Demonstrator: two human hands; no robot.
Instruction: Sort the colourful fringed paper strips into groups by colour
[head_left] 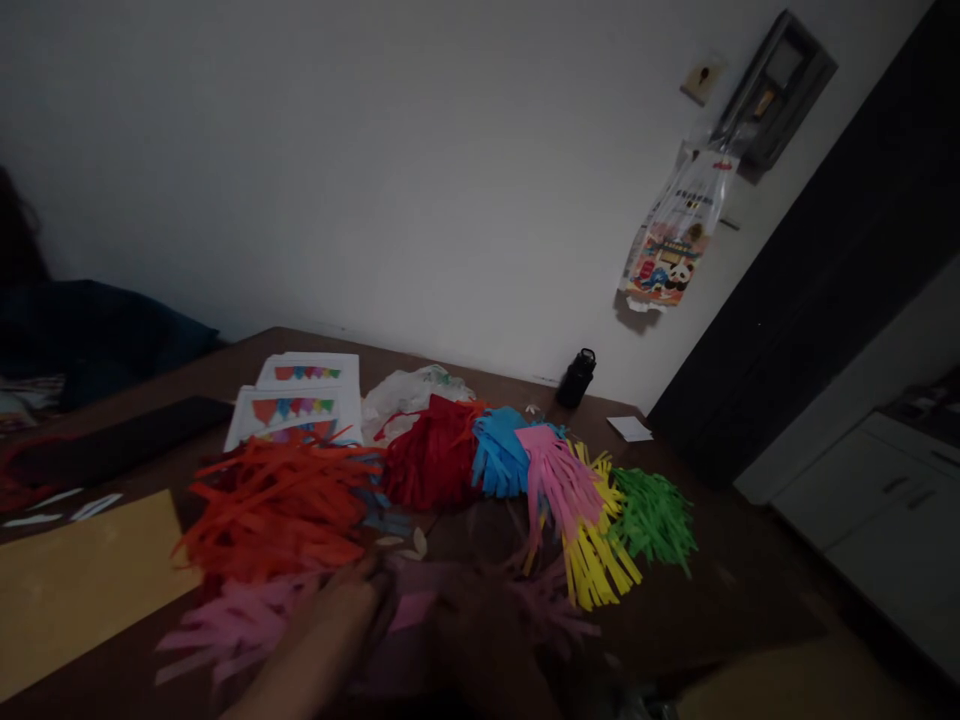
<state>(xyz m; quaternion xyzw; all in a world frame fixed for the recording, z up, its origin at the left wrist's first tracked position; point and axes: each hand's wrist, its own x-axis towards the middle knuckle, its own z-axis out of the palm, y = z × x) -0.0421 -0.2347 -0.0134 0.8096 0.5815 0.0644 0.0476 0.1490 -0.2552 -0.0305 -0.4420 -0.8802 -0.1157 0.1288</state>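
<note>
Pink fringed paper point(411, 611) lies at the near edge of the table, with loose strips spreading to both sides. My left hand point(358, 592) is on its left part, fingers curled down onto the paper. Deep shadow covers my right hand point(469, 615), which rests against the same paper; its fingers cannot be made out. Just beyond are an orange fringe pile point(281, 505) and a dark red fringe bundle point(435, 455). Blue point(501, 452), pink point(562, 475), yellow point(596, 565) and green fringe bundles point(652, 515) follow to the right.
Printed sheets with coloured pictures point(300, 400) and a clear plastic bag point(412, 390) lie at the back. A yellow sheet point(90, 580) is at left. A black bottle-like object point(577, 378) stands by the wall, near a white paper piece point(630, 429).
</note>
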